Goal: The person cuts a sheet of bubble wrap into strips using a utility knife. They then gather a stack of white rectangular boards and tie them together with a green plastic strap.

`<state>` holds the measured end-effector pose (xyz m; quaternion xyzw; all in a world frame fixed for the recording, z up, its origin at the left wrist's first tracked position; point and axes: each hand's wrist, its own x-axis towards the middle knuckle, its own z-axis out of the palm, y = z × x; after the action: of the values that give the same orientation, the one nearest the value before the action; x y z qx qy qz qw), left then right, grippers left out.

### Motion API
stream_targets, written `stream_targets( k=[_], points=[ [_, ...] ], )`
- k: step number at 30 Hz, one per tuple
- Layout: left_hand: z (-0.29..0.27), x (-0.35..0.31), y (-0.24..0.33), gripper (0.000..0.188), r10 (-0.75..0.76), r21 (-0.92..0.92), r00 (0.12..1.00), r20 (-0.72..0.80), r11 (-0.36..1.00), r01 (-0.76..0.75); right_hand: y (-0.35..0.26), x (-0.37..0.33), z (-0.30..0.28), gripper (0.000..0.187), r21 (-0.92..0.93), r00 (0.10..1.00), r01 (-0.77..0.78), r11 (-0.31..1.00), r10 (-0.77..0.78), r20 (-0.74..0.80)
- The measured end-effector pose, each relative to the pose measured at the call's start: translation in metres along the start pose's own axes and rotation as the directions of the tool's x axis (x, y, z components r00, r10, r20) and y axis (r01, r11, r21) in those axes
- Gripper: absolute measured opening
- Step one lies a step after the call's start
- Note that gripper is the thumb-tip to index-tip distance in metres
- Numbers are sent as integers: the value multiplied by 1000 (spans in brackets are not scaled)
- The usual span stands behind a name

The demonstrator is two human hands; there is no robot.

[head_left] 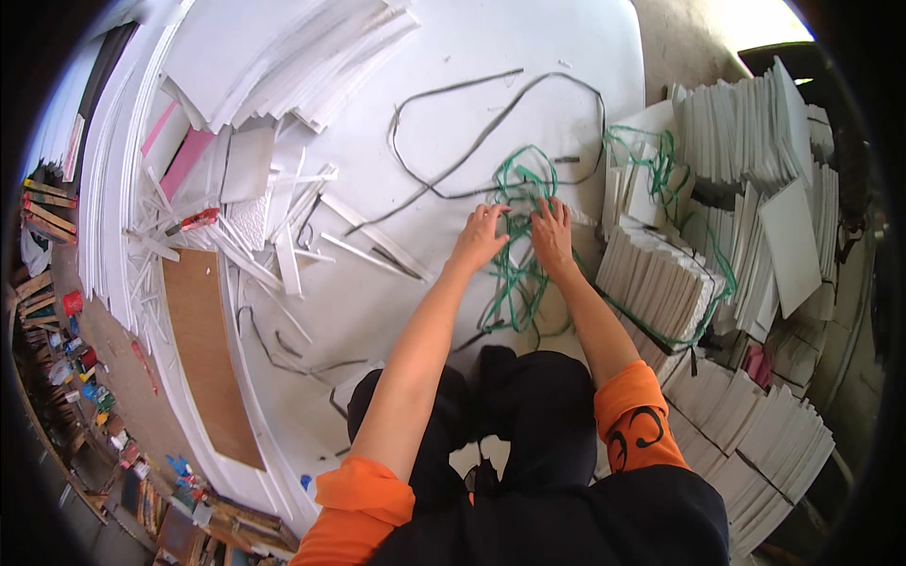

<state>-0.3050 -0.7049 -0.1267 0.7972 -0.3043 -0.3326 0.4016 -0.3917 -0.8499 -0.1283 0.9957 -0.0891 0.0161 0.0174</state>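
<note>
A tangle of green plastic strap (pixel 512 288) lies on the white surface in front of my knees, looping up past both hands. My left hand (pixel 481 236) is at the left side of the tangle, its fingers bent and closed on the strap. Opposite it, a short gap away, my right hand (pixel 551 231) has its fingers curled onto the same strap. My fingertips partly hide the strands between them. Just beyond my hands a long black strap (pixel 472 151) lies in a wide loop.
Stacks of white panels (pixel 736 132) stand on the right, with a bundle (pixel 651 278) ringed by green strap. To the left are white offcut strips (pixel 288 259), a red-handled cutter (pixel 196 222) and a brown board (pixel 212 358). Large white sheets (pixel 274 57) lie at the far left.
</note>
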Motion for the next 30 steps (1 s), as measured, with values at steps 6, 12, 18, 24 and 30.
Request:
stream_targets(
  k=[6, 12, 18, 24, 30],
  points=[
    [-41, 52, 24, 57, 10, -216, 1000, -17, 976, -14, -2, 95, -73, 12, 691, 928, -321, 648, 360, 93],
    [-137, 28, 122, 19, 128, -300, 825, -550, 892, -338, -9, 168, -224, 13, 914, 873, -56, 403, 463, -151],
    [-214, -7, 56, 17, -289, -531, 447, -847, 501, -683, -49, 184, -228, 9, 770, 934, 39, 637, 252, -255],
    [-179, -35, 22, 22, -357, -573, 594, -721, 789, -221, -43, 146, -127, 15, 669, 997, -64, 741, 14, 80],
    [-202, -33, 61, 15, -278, -687, 659, -699, 517, -510, 9, 148, -192, 23, 969, 933, -211, 131, 322, 160]
  ],
)
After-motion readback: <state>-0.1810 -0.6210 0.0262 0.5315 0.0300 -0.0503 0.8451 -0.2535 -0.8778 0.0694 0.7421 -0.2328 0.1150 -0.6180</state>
